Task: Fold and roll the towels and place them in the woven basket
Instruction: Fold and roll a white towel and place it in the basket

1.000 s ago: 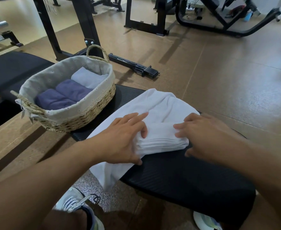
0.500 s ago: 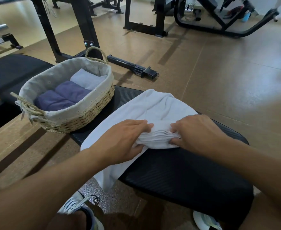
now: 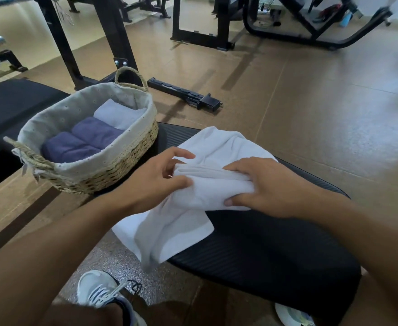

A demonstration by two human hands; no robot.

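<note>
The woven basket (image 3: pixel 113 175) on the counter (image 3: pixel 275 243) holds three rolled towels, two purple and one white, while both hands' grips clamp a fourth white towel (image 3: pixel 214 191).

A black padded gym bench (image 3: pixel 275 250) with a ribbed surface fills the foreground, standing on a brown floor (image 3: pixel 311 102) marked with seams. A loose black metal bar (image 3: pixel 186 94) lies on the floor beyond the bench. Black weight-machine frames (image 3: pixel 200 22) stand further back, with a curved black machine base (image 3: pixel 322 41) to the right. A second black bench pad (image 3: pixel 12 102) sits at the left. Below, two white sneakers show: one (image 3: pixel 99 292) near the bottom left, another (image 3: pixel 292 315) at the bottom right.
</note>
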